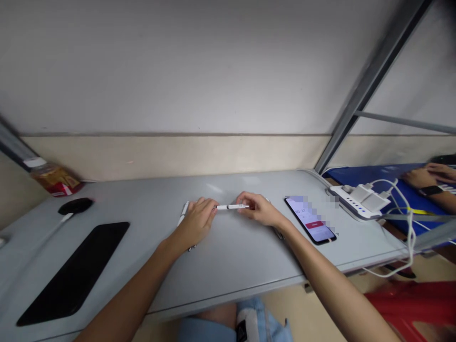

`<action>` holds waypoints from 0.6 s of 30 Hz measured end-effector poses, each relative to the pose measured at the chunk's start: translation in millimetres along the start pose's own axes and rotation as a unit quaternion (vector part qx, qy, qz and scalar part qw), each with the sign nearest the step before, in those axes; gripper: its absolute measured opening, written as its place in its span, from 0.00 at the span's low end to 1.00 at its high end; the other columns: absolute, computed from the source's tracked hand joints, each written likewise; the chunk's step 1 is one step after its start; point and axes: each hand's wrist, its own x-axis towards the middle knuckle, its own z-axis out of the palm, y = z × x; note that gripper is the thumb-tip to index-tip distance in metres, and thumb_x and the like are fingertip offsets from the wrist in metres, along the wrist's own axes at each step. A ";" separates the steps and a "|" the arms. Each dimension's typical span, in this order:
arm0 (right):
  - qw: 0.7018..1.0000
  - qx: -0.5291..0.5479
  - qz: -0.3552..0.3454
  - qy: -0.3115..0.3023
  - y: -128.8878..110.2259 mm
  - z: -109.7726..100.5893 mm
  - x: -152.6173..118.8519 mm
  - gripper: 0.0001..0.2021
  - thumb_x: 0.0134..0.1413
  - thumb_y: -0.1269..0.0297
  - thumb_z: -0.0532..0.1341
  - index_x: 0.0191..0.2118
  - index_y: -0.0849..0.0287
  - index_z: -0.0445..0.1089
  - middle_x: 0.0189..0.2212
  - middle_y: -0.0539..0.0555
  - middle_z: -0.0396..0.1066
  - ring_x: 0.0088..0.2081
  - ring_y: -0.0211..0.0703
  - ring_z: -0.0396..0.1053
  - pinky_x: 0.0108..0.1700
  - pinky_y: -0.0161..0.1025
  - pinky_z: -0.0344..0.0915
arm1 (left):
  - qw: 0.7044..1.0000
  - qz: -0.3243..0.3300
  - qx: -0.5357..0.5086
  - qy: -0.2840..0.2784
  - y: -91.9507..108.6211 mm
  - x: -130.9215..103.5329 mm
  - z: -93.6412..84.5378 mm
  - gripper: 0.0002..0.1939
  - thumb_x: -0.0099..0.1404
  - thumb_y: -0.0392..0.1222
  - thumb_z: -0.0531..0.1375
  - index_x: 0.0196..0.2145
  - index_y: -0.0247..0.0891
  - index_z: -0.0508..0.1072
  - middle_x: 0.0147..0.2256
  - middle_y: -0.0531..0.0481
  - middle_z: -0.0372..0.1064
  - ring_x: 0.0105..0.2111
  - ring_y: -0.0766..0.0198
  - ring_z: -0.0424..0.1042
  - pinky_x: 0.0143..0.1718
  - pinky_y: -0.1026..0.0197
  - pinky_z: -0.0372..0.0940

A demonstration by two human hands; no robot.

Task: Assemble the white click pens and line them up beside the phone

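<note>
A slim white pen (230, 206) with a dark band lies level between my two hands, just above or on the grey desk. My left hand (199, 221) is closed over its left end, back of the hand up. At the right end, the thumb and fingers of my right hand (257, 209) pinch it. Another white pen-like piece (184, 210) sticks out beyond my left hand, and small shiny tips (192, 248) show below that hand; the rest is covered. Something small by my right wrist is mostly hidden.
A phone (311, 221) with a lit screen lies right of my right hand, near a white power strip (356, 202) with plugs and cables. Leftward are a black mat (76, 273), a black disc (75, 206) and a bottle (55, 179). Another person's hands (422, 178) rest far right.
</note>
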 end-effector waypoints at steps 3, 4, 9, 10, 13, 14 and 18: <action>0.999 -0.023 0.041 -0.020 -0.7 0.9 -0.4 0.18 0.63 0.51 0.52 0.34 0.60 0.70 0.17 0.45 0.60 0.20 0.34 0.57 0.26 0.32 0.55 | 1.000 0.005 0.001 0.000 -2.8 0.2 1.9 0.15 0.73 0.45 0.42 0.39 0.42 0.67 0.36 0.50 0.68 0.39 0.58 0.62 0.42 0.54 0.53; 0.998 -0.037 0.043 -0.015 -1.4 0.9 -0.5 0.20 0.64 0.50 0.50 0.33 0.60 0.71 0.17 0.46 0.61 0.20 0.35 0.58 0.26 0.33 0.56 | 1.000 0.007 0.003 0.000 -4.1 0.1 2.8 0.15 0.73 0.45 0.42 0.39 0.42 0.66 0.36 0.50 0.68 0.39 0.58 0.62 0.41 0.54 0.53; 0.992 -0.103 -0.057 0.036 -6.9 0.0 -1.5 0.17 0.52 0.60 0.66 0.48 0.56 0.70 0.30 0.49 0.71 0.29 0.36 0.65 0.33 0.32 0.60 | 1.000 0.006 0.008 0.006 -11.4 -0.4 7.0 0.16 0.74 0.45 0.41 0.39 0.41 0.67 0.34 0.50 0.66 0.38 0.59 0.63 0.42 0.55 0.53; 0.990 -0.116 -0.076 0.039 -7.7 0.3 -1.7 0.15 0.53 0.62 0.65 0.48 0.55 0.71 0.33 0.50 0.72 0.31 0.37 0.66 0.35 0.32 0.60 | 1.000 0.007 0.005 0.005 -12.7 -0.3 7.9 0.16 0.74 0.45 0.42 0.38 0.41 0.67 0.34 0.50 0.66 0.38 0.59 0.63 0.42 0.55 0.53; 0.982 -0.160 -0.087 0.052 -8.7 3.6 -2.2 0.09 0.61 0.62 0.58 0.41 0.57 0.74 0.32 0.52 0.74 0.31 0.37 0.66 0.36 0.33 0.58 | 1.000 0.010 -0.005 0.001 -14.9 0.7 9.5 0.15 0.73 0.43 0.42 0.37 0.41 0.67 0.32 0.51 0.66 0.35 0.60 0.64 0.41 0.55 0.53; 0.980 -0.170 -0.080 0.057 -8.9 5.2 -2.1 0.10 0.62 0.61 0.57 0.40 0.58 0.75 0.30 0.52 0.74 0.29 0.36 0.65 0.35 0.33 0.57 | 1.000 0.009 -0.004 0.003 -15.1 1.0 9.4 0.14 0.73 0.41 0.43 0.35 0.41 0.66 0.31 0.51 0.66 0.34 0.60 0.63 0.39 0.56 0.53; 0.991 -0.126 -0.032 0.035 -9.0 10.2 -1.0 0.16 0.64 0.57 0.54 0.33 0.60 0.73 0.22 0.49 0.65 0.24 0.34 0.57 0.30 0.33 0.52 | 0.998 0.014 0.053 0.025 -12.4 1.8 5.4 0.12 0.67 0.30 0.46 0.30 0.40 0.64 0.29 0.51 0.67 0.34 0.59 0.63 0.36 0.56 0.51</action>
